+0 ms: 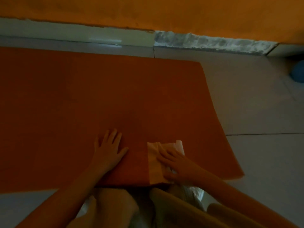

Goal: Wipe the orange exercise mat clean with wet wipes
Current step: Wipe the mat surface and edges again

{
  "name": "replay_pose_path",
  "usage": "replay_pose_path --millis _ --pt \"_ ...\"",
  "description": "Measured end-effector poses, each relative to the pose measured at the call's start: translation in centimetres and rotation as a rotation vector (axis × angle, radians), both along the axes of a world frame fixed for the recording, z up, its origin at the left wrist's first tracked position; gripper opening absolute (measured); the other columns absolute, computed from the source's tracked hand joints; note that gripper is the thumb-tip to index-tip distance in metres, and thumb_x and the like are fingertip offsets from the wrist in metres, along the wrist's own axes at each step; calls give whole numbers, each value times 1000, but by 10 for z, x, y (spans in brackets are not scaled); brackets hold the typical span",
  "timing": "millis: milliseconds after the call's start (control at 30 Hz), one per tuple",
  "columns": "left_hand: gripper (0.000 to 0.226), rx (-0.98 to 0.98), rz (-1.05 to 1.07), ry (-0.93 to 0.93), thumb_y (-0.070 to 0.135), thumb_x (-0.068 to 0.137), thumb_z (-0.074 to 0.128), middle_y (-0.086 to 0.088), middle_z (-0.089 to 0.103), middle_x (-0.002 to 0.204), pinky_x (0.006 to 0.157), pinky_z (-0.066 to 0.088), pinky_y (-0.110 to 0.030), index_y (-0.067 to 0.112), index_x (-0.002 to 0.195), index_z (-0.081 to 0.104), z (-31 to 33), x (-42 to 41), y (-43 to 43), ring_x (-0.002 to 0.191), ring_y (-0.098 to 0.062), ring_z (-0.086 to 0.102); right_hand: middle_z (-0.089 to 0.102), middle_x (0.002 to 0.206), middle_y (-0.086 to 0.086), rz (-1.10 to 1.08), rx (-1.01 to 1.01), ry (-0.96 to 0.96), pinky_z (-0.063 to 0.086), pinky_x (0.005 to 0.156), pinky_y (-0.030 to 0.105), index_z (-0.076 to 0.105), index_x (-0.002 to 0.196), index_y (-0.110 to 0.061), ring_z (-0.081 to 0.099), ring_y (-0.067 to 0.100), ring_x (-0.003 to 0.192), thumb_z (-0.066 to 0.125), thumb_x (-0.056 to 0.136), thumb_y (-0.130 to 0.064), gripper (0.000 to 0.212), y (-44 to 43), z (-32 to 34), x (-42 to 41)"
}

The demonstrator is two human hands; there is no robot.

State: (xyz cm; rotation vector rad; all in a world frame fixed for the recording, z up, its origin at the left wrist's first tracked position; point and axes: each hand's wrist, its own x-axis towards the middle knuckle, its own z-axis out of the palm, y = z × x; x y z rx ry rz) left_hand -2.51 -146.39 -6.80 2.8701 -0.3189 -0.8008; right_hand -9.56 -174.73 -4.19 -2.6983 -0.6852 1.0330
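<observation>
The person's knees [118,206] sit at the near edge of the orange exercise mat [98,88]. The right hand [172,163], fingers extended, presses the wet wipe [153,162] flat there, near the mat's right end. The left hand [109,148] lies flat beside it, holding nothing. The mat's long axis runs left; most of its surface lies left of and beyond the wipe.

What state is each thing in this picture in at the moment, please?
orange mat, unrolled, flat on the floor
wet wipe, unfolded, lying on the mat near its front edge
left hand, flat on the mat, fingers spread
right hand, pressing the wipe, fingers straight
</observation>
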Motion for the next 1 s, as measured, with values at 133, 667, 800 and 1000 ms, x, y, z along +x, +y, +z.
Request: replay_pose_path --millis 133,667,800,1000 --pt "74 37 15 -55 66 93 21 4 -7 162 118 -3 -52 27 155 6 -7 -3 -6 148 -20 -10 -28 154 1 -163 -118 -121 -2 119 51 -16 146 -27 -25 20 142 -30 69 -74 92 -51 -19 0" --pt "68 98 -15 -100 60 96 27 -2 9 160 119 8 -49 21 151 24 2 3 -15 147 -27 4 -19 154 14 -279 -145 -287 12 116 59 -8 150 -12 -10 28 142 2 91 -54 73 -46 -31 38" --pt "79 18 9 -176 70 89 16 -5 27 152 117 16 -50 15 141 42 1 15 -18 144 -26 15 -35 148 7 -414 -132 -235 -11 112 48 -19 149 -16 -28 20 133 -19 72 -59 88 -30 -39 62" --pt "82 80 -152 -106 74 85 -1 4 -23 159 119 -5 -48 29 153 -9 -6 55 -45 147 -20 -18 -30 150 -4 -371 -112 -231 -19 111 37 -19 148 -27 -24 18 142 -18 79 -66 79 -44 -48 71"
